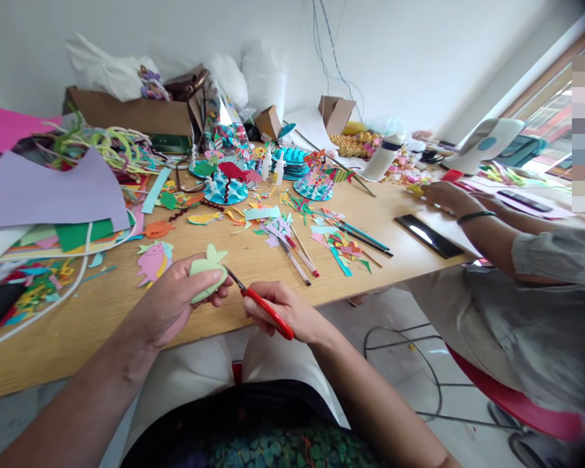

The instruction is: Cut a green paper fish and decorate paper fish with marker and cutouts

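Observation:
A pale green paper fish (208, 268), its tail pointing up, is pinched in my left hand (182, 292), thumb across its front. My right hand (280, 309) is closed around the red handles of a pair of scissors (268, 312). The scissor blades reach toward the fish's right edge, close to my left fingertips; I cannot tell whether they touch the paper. Left of my left hand lies a pink paper fish (151, 258) on other cut shapes. An orange paper cutout (158, 229) and a yellow paper fish (205, 219) lie beyond it.
Paper scraps, pens (295, 263) and pencils are strewn over the wooden table (253, 250). Decorated blue paper pieces (227, 188) stand behind. A purple sheet (53, 188) and white cable (85, 250) lie left. On the right are a phone (429, 236) and a co-worker's hands (441, 195).

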Tool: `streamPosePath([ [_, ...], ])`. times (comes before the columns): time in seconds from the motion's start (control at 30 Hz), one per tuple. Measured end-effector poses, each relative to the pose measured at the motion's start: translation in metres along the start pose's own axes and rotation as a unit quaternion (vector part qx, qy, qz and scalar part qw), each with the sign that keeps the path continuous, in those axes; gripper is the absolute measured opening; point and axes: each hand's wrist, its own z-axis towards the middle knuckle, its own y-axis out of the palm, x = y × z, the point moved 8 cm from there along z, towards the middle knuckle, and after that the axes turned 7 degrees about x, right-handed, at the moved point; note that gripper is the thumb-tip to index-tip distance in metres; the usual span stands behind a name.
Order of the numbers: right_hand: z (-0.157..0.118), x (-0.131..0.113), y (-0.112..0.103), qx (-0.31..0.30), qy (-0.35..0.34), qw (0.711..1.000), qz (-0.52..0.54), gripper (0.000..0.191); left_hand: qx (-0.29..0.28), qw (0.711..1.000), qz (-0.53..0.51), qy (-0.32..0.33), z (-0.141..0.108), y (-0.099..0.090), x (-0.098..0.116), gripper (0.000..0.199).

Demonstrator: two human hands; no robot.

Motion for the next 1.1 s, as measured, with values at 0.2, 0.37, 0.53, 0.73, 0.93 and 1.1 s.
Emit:
streamPosePath([
  [0.2,0.0009,0.0028,0.0011,-0.003,0.006,1.000,0.012,0.038,0.000,1.000,0.002,-0.004,-0.0003,0.0005,-0.0001,0.017],
  [0.37,0.0008,0.0037,0.0009,-0.005,0.007,1.000,0.004,0.038,-0.002,1.000,0.008,-0.006,-0.0009,0.0014,0.0004,0.017],
  [0.53,0.0003,0.0024,-0.0016,0.003,-0.011,0.999,-0.031,0.039,-0.005,1.000,0.011,-0.008,-0.0002,0.0023,0.0005,0.016],
  [0.73,0.0006,0.0010,-0.0044,0.015,-0.025,0.997,-0.068,0.041,-0.007,1.000,0.014,-0.011,-0.0003,0.0012,0.0002,0.016],
  [0.93,-0.0007,0.0010,0.0009,-0.025,-0.016,0.999,-0.018,0.040,-0.002,1.000,0.020,-0.017,0.0004,0.0000,-0.0013,0.016],
  [1.1,-0.0011,-0.0004,0.0016,-0.034,-0.017,0.999,0.005,0.040,-0.006,1.000,0.027,-0.009,0.0017,0.0005,-0.0022,0.015],
])
